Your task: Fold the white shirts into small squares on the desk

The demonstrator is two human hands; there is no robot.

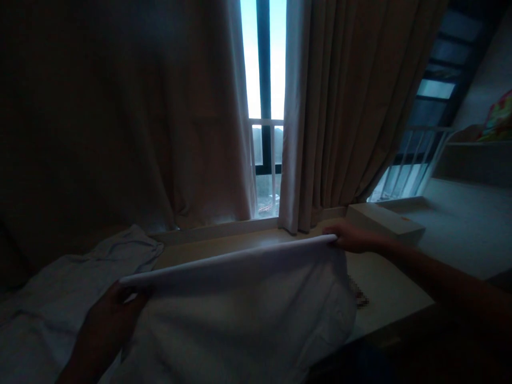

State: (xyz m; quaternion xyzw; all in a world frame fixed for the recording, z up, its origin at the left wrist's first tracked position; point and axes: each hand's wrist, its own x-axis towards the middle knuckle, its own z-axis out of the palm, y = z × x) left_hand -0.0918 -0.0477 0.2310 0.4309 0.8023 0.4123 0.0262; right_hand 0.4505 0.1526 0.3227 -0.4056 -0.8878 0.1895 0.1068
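A rumpled pale cloth [86, 277] lies at the far left. Beside it, the left hand [104, 320] pinches one end of a big white sheet [244, 304]. The sheet hangs between both hands, its top edge pulled straight, below a bright window [275, 69]. The right hand [351, 237] pinches the other end, near a white box [382, 218].

The single view comes from a camera on the person's head, looking forward and down. It faces the window [264, 146], upper centre of the frame, well beyond the bare hands. The left hand [108, 317], lower left, and right hand [349, 238], right of centre, show near, pale cloth [248, 298] between. The view reaches a shelf [476, 144] at the right edge.
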